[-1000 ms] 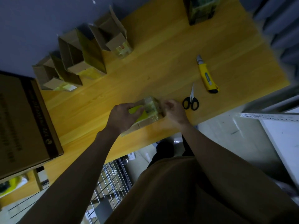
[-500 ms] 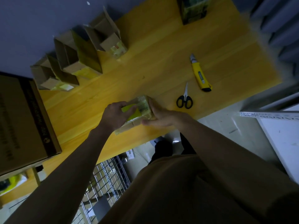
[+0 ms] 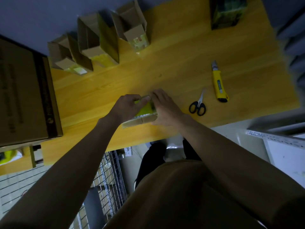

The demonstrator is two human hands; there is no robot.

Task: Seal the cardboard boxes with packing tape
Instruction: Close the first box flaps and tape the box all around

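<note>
Box (image 3: 140, 120) lies lengthwise left-right; left hand (image 3: 127, 106) grips it, right hand (image 3: 166, 111) presses flat

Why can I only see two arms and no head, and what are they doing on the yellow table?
The camera sits on the person's head and looks down, so you see only their arms. The left hand grips a small cardboard box with something yellow on it. The right hand lies flat against the box's other side. Both are on the wooden table. Nearby lie black scissors and a yellow knife. Three open boxes wait at the back, and a big carton sits to the left.
</note>
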